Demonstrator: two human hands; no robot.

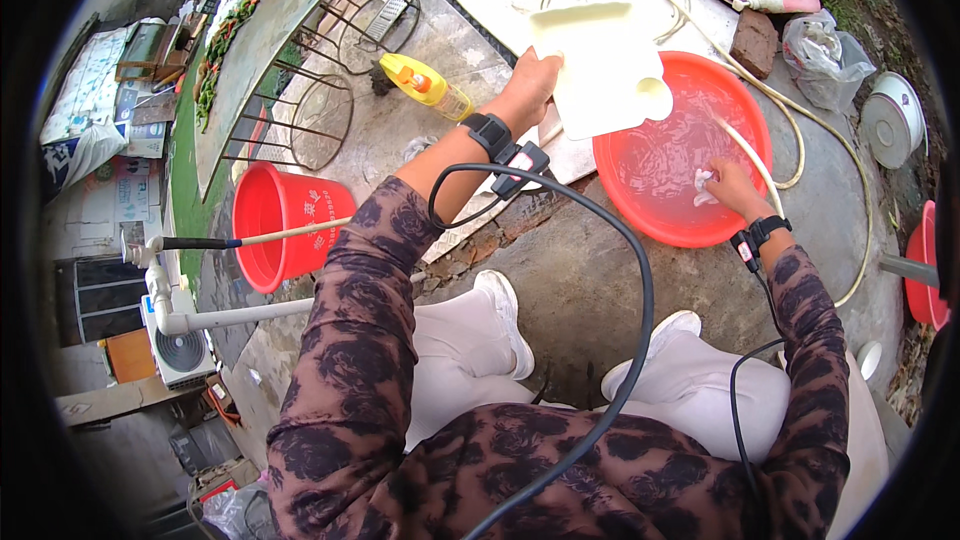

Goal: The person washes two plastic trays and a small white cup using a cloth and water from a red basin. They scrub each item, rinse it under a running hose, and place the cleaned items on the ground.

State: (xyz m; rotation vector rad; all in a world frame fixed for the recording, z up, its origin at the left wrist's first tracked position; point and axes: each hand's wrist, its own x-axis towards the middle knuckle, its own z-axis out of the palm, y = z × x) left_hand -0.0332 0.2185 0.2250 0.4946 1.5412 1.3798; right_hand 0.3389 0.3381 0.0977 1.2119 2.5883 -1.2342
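My left hand [534, 82] grips the left edge of a pale cream plastic tray-like piece [596, 67] with a round recess at its lower right. The piece is tilted above the left rim of a red plastic basin [682, 236] filled with cloudy water. Over the basin's near right part, my right hand [731, 186] holds a small white cloth [703, 187] at the water. A cream hose [754, 154] runs over the rim beside this hand, its end at the water. A yellow detergent bottle [431, 88] with an orange cap lies on the paving left of my left hand.
A red bucket [292, 225] stands at the left, near a white pipe with a tap [225, 315]. Beyond are a metal rack [300, 109] and a board with peppers [225, 45]. A brick [754, 43], plastic bag [825, 60] and looped hose lie at the right. A black cable crosses my front.
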